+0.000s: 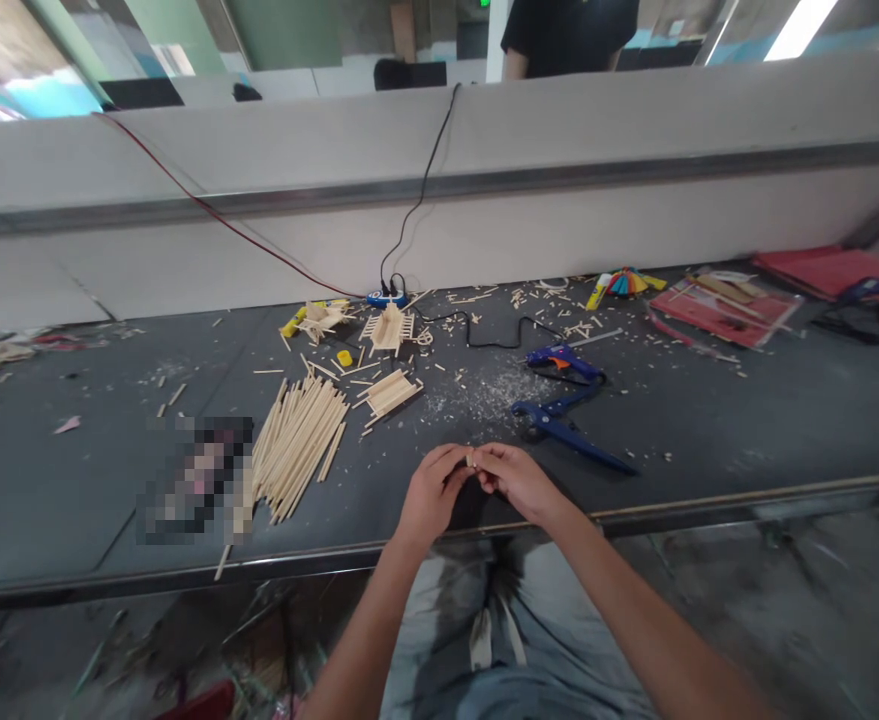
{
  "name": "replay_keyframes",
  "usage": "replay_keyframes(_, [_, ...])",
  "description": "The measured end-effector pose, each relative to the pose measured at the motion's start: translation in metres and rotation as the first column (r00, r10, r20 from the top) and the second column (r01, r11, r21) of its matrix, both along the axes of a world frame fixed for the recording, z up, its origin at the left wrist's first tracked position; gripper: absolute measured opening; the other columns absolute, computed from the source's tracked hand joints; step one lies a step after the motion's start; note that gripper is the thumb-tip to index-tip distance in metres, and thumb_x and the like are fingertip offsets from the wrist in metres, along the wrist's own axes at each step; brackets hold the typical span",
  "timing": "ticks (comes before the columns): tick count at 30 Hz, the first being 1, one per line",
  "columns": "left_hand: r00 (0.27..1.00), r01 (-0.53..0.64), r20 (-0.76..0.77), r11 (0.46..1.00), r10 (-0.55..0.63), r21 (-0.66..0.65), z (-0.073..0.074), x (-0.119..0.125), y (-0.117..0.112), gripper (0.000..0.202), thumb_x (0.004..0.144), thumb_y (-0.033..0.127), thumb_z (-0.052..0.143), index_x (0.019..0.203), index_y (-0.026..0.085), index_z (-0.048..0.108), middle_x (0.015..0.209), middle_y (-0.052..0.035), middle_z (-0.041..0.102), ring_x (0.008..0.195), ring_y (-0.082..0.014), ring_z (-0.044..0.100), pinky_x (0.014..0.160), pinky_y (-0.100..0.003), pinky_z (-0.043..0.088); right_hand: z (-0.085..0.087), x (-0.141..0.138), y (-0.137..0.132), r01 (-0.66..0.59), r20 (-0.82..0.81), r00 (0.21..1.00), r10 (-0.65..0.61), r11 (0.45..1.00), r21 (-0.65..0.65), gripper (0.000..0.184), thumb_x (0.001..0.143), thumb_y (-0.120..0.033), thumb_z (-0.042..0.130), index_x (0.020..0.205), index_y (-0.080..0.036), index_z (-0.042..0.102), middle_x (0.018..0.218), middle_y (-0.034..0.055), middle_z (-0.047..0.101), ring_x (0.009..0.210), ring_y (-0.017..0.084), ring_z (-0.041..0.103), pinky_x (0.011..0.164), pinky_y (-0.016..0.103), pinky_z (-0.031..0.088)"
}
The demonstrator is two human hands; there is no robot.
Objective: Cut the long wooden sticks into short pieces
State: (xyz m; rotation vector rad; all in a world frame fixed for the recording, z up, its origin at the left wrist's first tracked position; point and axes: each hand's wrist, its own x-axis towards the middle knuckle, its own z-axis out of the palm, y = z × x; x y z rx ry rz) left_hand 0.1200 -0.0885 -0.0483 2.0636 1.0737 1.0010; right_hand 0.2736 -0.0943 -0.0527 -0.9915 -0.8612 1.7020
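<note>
Close to the table's front edge, my left hand (436, 487) and my right hand (515, 478) meet with fingertips pinched together. Between them is a small pale piece (470, 460), probably wood, mostly covered by the fingers. Both hands are closed on it. To the right of my hands lies a blue hand cutter (574, 440), with a blue glue gun (559, 358) behind it. A pile of thin wooden sticks (300, 445) lies to the left. Behind the pile's right side is a small stick-built panel (390, 395).
Stick-built models (388, 328) stand at the back near a blue power socket (387, 298). A black cord (476, 345) crosses the table. Wood scraps (484, 395) are scattered around. Red sheets (739, 308) lie at the right, and a blurred-out object (199, 480) lies left of the sticks.
</note>
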Motion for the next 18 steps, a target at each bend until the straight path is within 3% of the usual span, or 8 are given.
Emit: replay_keyframes(18, [1.0,0.017,0.019,0.998,-0.015,-0.063,0.0005,-0.001,0.0,0.023,0.083,0.022,0.05,0.102,0.022,0.063,0.099,-0.0059,0.061,0.091,-0.0156,0.058,0.083,-0.029,0.046,-0.0032,0.0011,0.0001,-0.055,0.048,0.997,0.054,0.998,0.013,0.02,0.066,-0.034,0.066,0.071,-0.014,0.062,0.06,-0.0009,0.056,0.048,0.007,0.043,0.046,0.023,0.031])
